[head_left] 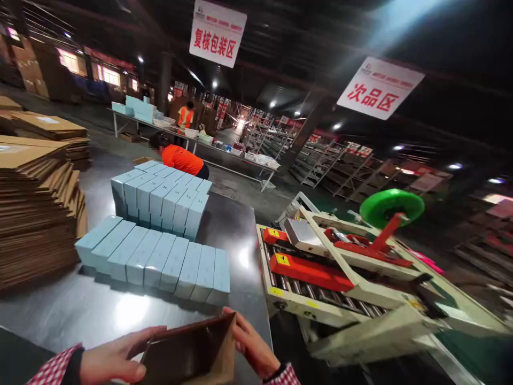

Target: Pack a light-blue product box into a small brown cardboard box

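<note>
Head view: open cardboard box (192, 350) at the near edge of the steel surface (100, 313), held between both hands. Left hand (114, 358) against its left wall, fingers closed over the rim. Right hand (252, 345) flat on its right wall, fingers extended. Bare surface ahead of the box, up to a row of pale blue cartons (160, 262); taller stack (162, 198) behind. Flattened cardboard pile (36, 208) at the left edge. Roller machine (340, 278) just beyond the right edge.

Steel table (100, 315) w/ pale blue boxes (160, 262), flat cardboard stack (36, 214), open carton (188, 353).
</note>
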`<state>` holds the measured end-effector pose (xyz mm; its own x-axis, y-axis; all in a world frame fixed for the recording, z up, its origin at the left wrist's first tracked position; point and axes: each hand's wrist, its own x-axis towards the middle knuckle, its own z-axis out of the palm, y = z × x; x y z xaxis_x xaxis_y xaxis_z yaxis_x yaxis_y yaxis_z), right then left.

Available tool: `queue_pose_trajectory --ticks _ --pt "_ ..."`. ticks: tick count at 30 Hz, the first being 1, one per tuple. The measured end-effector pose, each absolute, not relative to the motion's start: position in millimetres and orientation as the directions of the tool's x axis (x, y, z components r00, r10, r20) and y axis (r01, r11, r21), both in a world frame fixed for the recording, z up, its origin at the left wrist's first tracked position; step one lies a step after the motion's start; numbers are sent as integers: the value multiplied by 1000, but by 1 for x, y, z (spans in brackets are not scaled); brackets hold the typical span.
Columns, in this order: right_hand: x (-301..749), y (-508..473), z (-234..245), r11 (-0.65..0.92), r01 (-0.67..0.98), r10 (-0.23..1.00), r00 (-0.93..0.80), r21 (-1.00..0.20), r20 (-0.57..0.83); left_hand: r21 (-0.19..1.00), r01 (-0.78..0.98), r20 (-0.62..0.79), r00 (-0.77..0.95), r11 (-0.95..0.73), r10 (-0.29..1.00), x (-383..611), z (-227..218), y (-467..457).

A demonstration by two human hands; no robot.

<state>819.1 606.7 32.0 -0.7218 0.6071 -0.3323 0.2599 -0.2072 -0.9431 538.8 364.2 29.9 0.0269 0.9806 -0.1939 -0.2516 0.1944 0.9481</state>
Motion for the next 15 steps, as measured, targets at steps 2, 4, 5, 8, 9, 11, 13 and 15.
queue_pose_trajectory --ticks 2,4,5,8,9,11,13,15 --pt "841 626 25 -109 248 586 -766 -963 -263 939 -304 -124 131 159 984 565 13 380" --pt "846 638 21 -36 225 535 -819 -974 -209 942 -317 -104 28 108 994 593 -7 397" --pt "843 640 19 -27 223 511 -835 -974 -205 948 -308 -117 -105 79 988 607 -16 405" --pt "824 630 8 -14 202 556 -812 -979 -175 996 -86 -49 -590 -2 806 643 -38 423" --pt "819 623 2 2 190 605 -782 -982 -150 999 42 24 -698 8 716 651 -43 425" --pt "815 613 -11 71 156 692 -719 -985 -64 962 257 146 -775 95 615 659 -52 424" --pt "822 614 -22 196 148 732 -680 -969 44 927 342 194 -786 152 588 661 -60 412" --pt "839 628 -28 335 118 666 -731 -935 147 913 389 243 -754 118 610 661 -68 393"
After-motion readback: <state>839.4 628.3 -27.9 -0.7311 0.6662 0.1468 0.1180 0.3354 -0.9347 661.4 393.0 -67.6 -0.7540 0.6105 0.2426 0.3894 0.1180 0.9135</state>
